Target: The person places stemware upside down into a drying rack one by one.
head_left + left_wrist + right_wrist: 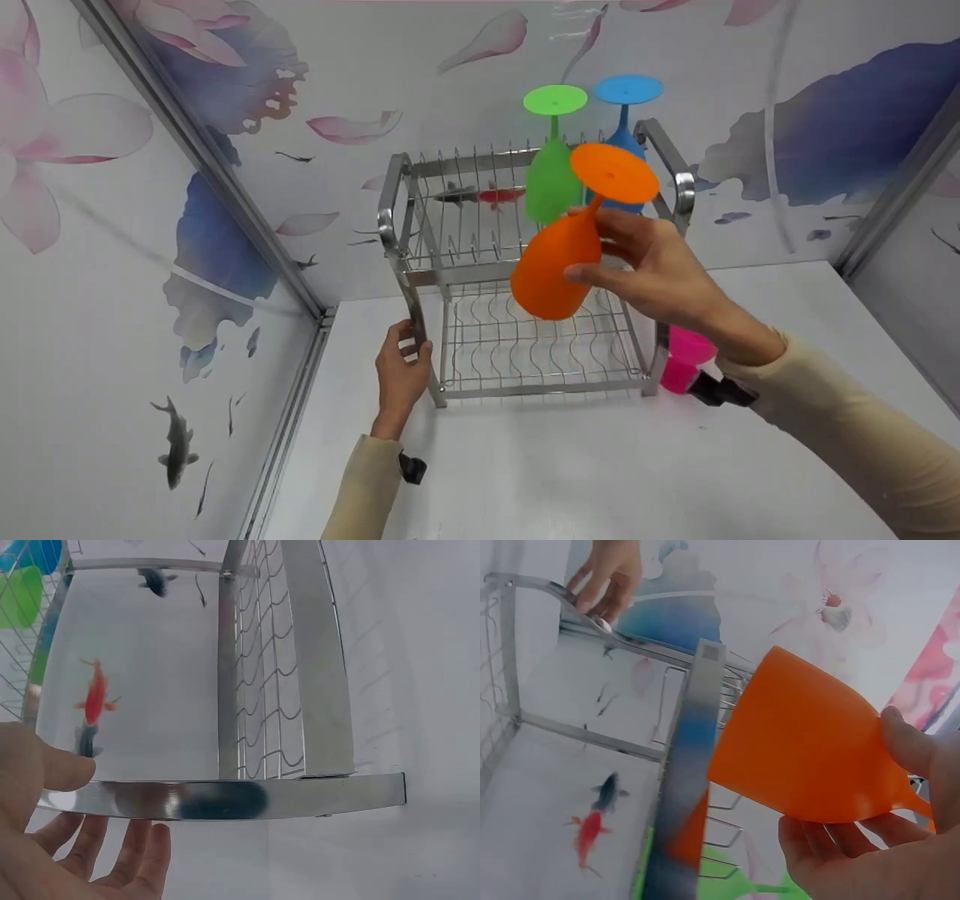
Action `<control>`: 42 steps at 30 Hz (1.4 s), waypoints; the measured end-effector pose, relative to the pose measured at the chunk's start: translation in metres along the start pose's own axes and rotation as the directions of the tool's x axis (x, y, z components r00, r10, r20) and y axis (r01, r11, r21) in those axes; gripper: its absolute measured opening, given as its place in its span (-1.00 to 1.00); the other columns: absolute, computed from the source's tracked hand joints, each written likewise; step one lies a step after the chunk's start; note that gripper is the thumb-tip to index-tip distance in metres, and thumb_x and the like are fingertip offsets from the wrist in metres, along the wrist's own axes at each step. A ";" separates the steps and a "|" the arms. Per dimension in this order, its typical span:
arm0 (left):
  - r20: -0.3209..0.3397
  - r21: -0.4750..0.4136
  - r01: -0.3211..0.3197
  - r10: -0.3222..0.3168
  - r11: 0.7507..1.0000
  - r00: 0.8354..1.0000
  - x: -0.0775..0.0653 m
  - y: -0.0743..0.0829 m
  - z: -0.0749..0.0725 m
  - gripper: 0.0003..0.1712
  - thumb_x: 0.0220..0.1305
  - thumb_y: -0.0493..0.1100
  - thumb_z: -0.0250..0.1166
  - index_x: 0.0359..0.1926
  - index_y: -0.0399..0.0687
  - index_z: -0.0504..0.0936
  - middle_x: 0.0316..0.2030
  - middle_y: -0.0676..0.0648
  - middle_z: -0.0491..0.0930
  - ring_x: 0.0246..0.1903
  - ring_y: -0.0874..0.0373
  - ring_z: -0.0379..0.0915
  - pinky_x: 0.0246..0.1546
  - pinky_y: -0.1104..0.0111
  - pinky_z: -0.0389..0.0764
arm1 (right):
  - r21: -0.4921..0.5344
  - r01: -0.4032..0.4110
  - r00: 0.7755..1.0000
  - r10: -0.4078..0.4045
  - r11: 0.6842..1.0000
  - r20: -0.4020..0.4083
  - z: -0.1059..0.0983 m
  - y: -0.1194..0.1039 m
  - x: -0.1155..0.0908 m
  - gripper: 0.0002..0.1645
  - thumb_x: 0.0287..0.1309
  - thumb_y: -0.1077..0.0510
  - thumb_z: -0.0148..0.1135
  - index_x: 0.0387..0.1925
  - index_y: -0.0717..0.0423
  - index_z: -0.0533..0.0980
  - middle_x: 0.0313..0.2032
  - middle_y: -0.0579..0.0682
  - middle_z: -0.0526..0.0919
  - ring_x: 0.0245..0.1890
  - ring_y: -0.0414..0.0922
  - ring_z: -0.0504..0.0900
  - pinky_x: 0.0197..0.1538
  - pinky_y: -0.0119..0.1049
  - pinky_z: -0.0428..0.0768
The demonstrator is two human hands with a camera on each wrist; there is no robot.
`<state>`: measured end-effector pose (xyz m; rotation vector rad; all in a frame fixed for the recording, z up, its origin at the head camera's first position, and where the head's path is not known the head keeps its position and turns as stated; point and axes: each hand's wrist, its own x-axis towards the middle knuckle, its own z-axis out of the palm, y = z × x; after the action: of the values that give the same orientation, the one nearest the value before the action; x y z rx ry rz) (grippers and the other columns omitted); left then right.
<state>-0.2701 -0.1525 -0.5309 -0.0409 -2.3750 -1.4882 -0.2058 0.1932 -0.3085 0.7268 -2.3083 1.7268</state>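
My right hand (660,270) grips an orange goblet (559,262) by its bowl, thumb on one side and fingers on the other. The goblet is tilted upside down, its round foot uppermost, in front of the metal dish rack (517,391). Around the rack's left side post my left hand (403,371) is curled, thumb and fingers on opposite sides of the strip (187,800). On the upper tier a green goblet (553,180) and a blue goblet (626,90) stand upside down at the right; the orange goblet partly covers the blue one.
A pink cup-like item (679,379) sits on the white table (540,465) right of the rack, partly behind my right wrist. The rack's lower tier (525,337) has wavy wires. White panels with printed flowers and fish stand behind and at both sides.
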 end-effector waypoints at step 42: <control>0.060 0.073 -0.013 0.009 0.997 0.998 0.006 -0.010 -0.006 -0.56 0.46 -0.30 0.37 0.30 -0.13 0.55 -0.04 -0.22 0.70 -0.16 -0.15 0.81 -0.13 0.09 0.86 | -0.282 -0.112 0.994 0.103 0.953 -0.046 0.050 0.016 0.177 -0.28 0.46 0.19 0.35 0.52 0.25 0.34 0.34 0.21 0.57 0.30 0.12 0.60 0.44 0.00 0.61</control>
<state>-0.2756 -0.1630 -0.5351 -0.0813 -2.4707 -1.4120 -0.3590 0.1007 -0.2651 0.5256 -2.5420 1.3884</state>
